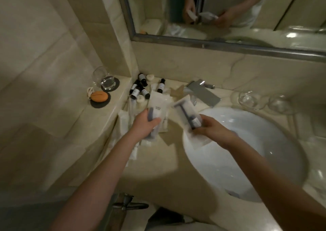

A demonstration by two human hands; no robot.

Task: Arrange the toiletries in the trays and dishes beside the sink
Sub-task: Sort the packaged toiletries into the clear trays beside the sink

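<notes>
**Operator:** Starting big: the sink fills the right of my view, and the desk to its left carries the clutter. Against the back corner sits a cluster of small dark bottles, with flat white sachets strewn toward me.

**Partner:** And the hands?

**Operator:** My left hand is curled around a white sachet pack, thumb over its lower end, held just above the desk pile. My right hand pinches the razor packet at its near end, over the sink's left rim.

**Partner:** How will they handle?

**Operator:** Light and floppy, I judge (clear film with something stiff inside). The film looks slippery, so I'd hold across the hard contents rather than the loose edge. The bottles seem rigid and easy to tip.

**Partner:** Which way do they lie?

**Operator:** The razor packet's long axis runs from my right hand up and to the left, razor head at the far end. The sachet pack runs nearly straight away from me, tilted slightly right. Motion blur hides its printing.

**Partner:** Any dishes?

**Operator:** Two clear glass dishes sit beyond the sink, right of the faucet.
</notes>
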